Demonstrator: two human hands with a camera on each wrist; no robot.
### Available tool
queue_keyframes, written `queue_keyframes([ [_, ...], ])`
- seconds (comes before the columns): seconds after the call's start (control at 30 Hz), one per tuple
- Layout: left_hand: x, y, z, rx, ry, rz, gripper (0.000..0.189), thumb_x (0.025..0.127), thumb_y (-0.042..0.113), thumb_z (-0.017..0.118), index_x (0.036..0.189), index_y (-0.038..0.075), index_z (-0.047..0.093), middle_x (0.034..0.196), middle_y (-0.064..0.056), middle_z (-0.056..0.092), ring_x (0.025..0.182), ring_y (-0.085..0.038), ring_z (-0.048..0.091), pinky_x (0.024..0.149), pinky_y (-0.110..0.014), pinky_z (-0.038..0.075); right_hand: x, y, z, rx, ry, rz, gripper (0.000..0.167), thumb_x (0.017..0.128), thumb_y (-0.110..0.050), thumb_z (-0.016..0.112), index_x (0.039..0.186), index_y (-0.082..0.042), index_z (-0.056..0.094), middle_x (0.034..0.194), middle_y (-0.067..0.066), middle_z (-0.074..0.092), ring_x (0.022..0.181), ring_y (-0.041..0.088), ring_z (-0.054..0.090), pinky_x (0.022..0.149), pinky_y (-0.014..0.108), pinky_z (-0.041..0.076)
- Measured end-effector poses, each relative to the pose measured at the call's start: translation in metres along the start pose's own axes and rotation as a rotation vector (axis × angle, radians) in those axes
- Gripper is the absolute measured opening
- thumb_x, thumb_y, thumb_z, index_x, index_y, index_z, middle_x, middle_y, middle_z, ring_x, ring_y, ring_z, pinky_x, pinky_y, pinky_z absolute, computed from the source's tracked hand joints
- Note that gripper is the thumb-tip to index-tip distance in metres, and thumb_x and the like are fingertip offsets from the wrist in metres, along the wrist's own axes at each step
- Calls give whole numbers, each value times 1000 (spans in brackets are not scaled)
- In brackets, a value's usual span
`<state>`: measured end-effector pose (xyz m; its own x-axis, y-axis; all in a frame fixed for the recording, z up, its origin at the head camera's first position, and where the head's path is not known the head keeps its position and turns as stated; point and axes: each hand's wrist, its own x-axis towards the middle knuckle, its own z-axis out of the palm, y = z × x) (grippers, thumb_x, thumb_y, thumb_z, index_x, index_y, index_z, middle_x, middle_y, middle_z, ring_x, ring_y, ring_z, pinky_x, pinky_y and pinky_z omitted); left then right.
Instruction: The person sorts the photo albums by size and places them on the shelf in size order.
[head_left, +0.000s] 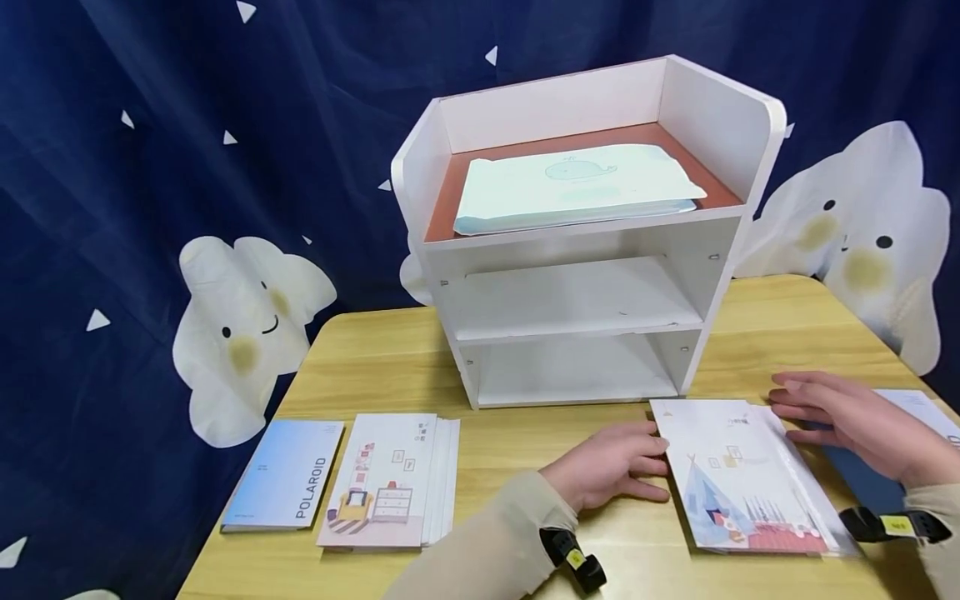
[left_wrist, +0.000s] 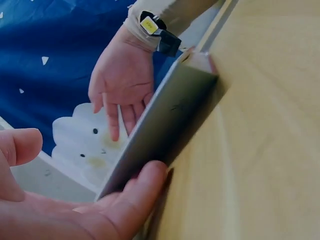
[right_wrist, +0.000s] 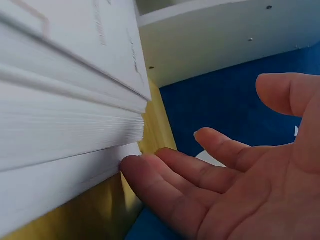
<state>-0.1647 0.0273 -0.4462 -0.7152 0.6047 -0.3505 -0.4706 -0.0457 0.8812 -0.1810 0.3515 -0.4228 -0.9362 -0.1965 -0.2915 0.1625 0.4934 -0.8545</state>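
A small stack of white booklets (head_left: 738,483), the top cover printed with a blue play tent, lies on the table at the right. My left hand (head_left: 611,467) is at its left side, fingers extended. In the left wrist view, those fingertips (left_wrist: 152,175) touch the stack's edge. On the other side my right hand (head_left: 862,421) is held palm inward with fingers loosely extended. The right wrist view has its fingertips (right_wrist: 132,165) right at the lower edge of the page stack (right_wrist: 75,130). A blue book (head_left: 862,479) lies partly hidden beneath the right hand.
Behind the booklets stands a white shelf unit (head_left: 577,300), a whale-printed packet (head_left: 577,192) on its top. At the table's left lie a blue POLAROID book (head_left: 281,475) and another booklet stack (head_left: 386,483). A dark blue curtain (head_left: 337,125) hangs behind the wooden table (head_left: 375,358).
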Motion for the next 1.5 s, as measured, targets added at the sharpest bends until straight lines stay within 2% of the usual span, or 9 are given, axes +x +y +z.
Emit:
queue_keyframes([
  [0.17, 1, -2, 7, -2, -20, -32, 31, 100, 12, 59, 125, -5, 55, 114, -16, 62, 99, -28, 64, 82, -45, 60, -2, 5, 4, 43, 10, -15, 72, 113, -39, 26, 151, 20, 12, 151, 43, 27, 105, -2, 60, 83, 37, 59],
  [0.23, 2, -3, 8, -6, -12, -28, 24, 100, 10, 60, 118, -5, 56, 107, -15, 61, 93, -25, 63, 82, -43, 60, 0, 7, 7, 101, 13, -20, 71, 113, -38, 28, 152, 19, 12, 146, 32, 43, 100, -10, 58, 83, 35, 59],
  [0.3, 2, -4, 9, -5, -6, -18, 24, 99, 8, 60, 118, -6, 56, 104, -14, 61, 91, -24, 62, 84, -42, 60, 3, 10, 8, 153, 8, -21, 70, 113, -37, 30, 152, 19, 12, 137, 13, 56, 100, -10, 59, 82, 35, 59],
  [0.4, 1, -7, 10, 4, -22, -3, 28, 100, 6, 59, 125, -5, 56, 104, -12, 63, 93, -23, 63, 87, -40, 58, 6, 13, 10, 197, 3, -13, 71, 112, -37, 32, 152, 19, 13, 124, -15, 56, 100, -8, 61, 82, 34, 59],
  [0.57, -1, -9, 14, 73, -48, 31, 36, 100, 6, 58, 134, -6, 55, 112, -8, 67, 100, -21, 66, 88, -35, 57, 5, 17, 9, 193, 1, -61, 68, 112, -31, 35, 151, 20, 11, 116, -26, 56, 101, -7, 62, 81, 30, 58],
  [0.9, -10, -4, 25, 95, -38, 28, 61, 99, 1, 61, 155, 1, 36, 143, -14, 54, 118, -15, 59, 91, -38, 56, 4, 17, 11, 236, -9, -92, 68, 110, -18, 47, 151, 19, 8, 114, -28, 59, 103, -4, 63, 82, 27, 58],
  [1.03, -11, -5, 25, 54, -38, 67, 63, 97, -1, 61, 155, 15, 41, 134, -7, 59, 106, -17, 64, 89, -40, 57, 4, 20, 14, 274, -21, -136, 54, 108, -11, 49, 149, 15, 26, 115, -22, 61, 104, -3, 62, 83, 27, 58],
  [1.2, -10, -6, 22, -16, -34, 84, 76, 97, -4, 59, 159, 27, 29, 117, -7, 62, 98, -26, 68, 86, -46, 58, 5, 24, 18, 441, -86, -204, 26, 106, -1, 48, 126, -12, 61, 118, -8, 66, 104, 7, 66, 85, 29, 58],
  [1.5, -10, -8, 22, -44, 21, 63, 91, 96, -3, 60, 164, 25, 8, 110, -14, 61, 97, -34, 69, 80, -55, 58, 7, 21, 23, 525, -137, -216, 32, 107, -1, 44, 123, -22, 62, 121, -4, 67, 108, 12, 67, 86, 32, 58],
])
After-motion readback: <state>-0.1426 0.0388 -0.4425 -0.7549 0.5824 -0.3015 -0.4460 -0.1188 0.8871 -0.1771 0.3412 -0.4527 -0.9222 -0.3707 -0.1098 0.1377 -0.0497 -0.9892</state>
